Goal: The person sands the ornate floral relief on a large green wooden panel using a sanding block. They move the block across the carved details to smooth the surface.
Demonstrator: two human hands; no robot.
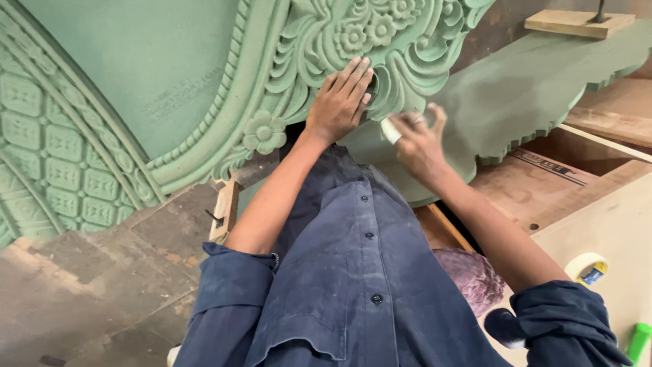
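— Head view, starting at the far left: what fills that side?

— A large green carved panel (136, 102) takes the upper left of the frame, with a lattice of small squares at its left edge and curved beaded bands sweeping toward the centre. A carved flower sits low on it, left of centre.

— And the person's hands?

— The left hand (339, 102) lies just above centre, fingers spread flat and pressed on the floral scrollwork of the panel. Just to its right, the right hand (418, 143) pinches a small white piece (390, 130) against the carving's edge; it is blurred, so what the piece is cannot be told.

— What lies further right?

— A flat green board with a scalloped edge (530, 95) runs to the upper right. Below it sit brown wooden boards (543, 190), a purple cloth (472, 275), and, at the lower right, a roll of tape (587, 266) and a bright green object (638, 340).
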